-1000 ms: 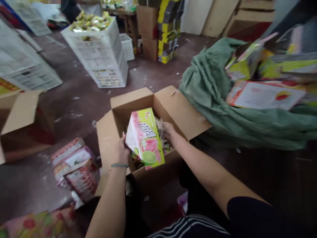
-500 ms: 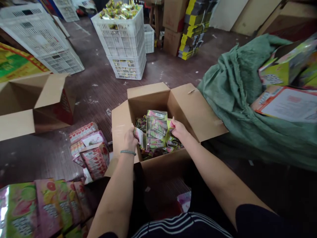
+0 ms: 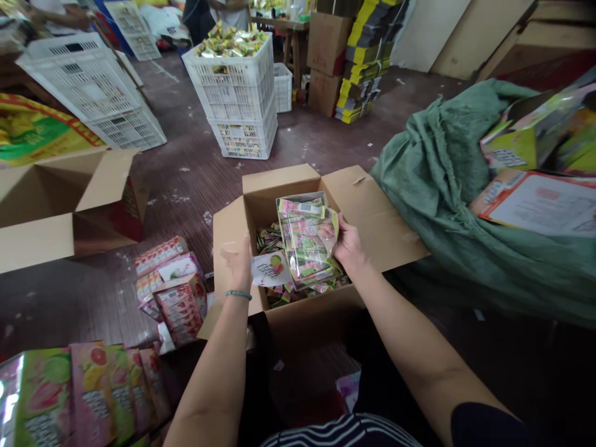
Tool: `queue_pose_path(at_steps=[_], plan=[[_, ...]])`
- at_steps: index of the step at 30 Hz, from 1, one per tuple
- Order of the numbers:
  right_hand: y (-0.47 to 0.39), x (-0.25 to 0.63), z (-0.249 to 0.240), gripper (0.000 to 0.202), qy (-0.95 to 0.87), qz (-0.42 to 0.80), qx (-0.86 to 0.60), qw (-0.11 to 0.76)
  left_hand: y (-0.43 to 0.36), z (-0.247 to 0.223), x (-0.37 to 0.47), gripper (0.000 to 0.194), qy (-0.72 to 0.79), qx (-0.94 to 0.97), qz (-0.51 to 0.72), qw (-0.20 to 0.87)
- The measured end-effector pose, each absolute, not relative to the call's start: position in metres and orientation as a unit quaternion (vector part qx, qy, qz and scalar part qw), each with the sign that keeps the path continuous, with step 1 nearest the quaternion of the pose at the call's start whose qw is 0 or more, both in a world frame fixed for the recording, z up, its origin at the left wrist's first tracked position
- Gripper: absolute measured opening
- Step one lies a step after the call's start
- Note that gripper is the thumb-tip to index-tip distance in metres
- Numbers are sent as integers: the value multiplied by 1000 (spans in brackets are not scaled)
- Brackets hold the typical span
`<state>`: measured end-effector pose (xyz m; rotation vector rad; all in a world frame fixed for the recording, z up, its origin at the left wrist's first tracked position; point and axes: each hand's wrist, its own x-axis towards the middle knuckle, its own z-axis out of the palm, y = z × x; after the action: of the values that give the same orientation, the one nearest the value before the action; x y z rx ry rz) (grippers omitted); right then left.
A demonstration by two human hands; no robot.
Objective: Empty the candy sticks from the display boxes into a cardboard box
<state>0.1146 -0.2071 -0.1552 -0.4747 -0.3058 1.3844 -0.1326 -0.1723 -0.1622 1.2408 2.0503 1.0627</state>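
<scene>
Cardboard carton [image 3: 379, 214] sits open at the centre of the frame, a clear-fronted box [image 3: 305, 245] of small packets held over it.
The right hand [image 3: 349, 245] pinches the box's right edge; the left hand [image 3: 238, 264] has its fingers spread just beside the white flap [image 3: 269, 269], contact unclear. Loose packets [image 3: 269, 239] lie inside the carton, a green sack [image 3: 421, 158] slumps at right, white crates [image 3: 242, 87] stand stacked at upper centre.

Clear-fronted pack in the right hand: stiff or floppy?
The clear-fronted pack probably holds its shape: its left edge looks straight. Its clear film likely flexes, since it curves by the right hand. The white flap may swing, jutting sideways.
</scene>
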Motion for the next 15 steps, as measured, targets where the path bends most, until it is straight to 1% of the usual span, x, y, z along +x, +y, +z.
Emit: queue_pose_path(at_steps=[2,3,4,6,8,9,10,11,12,13,15], plan=[[-207,112,-149,44,-122,631,-222,733,-183,-152,-126,108,754,491,394,185],[-207,110,-147,45,-114,634,-225,731,-188,-149,-123,106,725,538,389,181],[-208,108,-145,46,-111,638,-228,727,-192,-147,-119,101,678,595,377,209],[-208,104,-142,45,-114,642,-235,721,-198,-150,-113,89,577,659,323,357],[-209,102,-142,43,-129,638,-248,717,-198,-155,-108,79,506,640,277,508],[-209,102,-143,42,-135,635,-259,715,-197,-158,-106,74,486,619,275,552],[-208,102,-145,42,-135,633,-276,710,-196,-159,-105,70,481,599,288,572],[-207,102,-149,42,-132,631,-302,703,-194,-158,-105,67,491,587,306,566],[-205,102,-154,43,-125,624,-343,691,-193,-156,-105,64,521,584,322,533],[-203,102,-159,44,-117,613,-394,675,-193,-153,-105,61,563,592,327,475],[-199,102,-172,45,-98,583,-498,634,-195,-145,-105,60,641,632,307,309]])
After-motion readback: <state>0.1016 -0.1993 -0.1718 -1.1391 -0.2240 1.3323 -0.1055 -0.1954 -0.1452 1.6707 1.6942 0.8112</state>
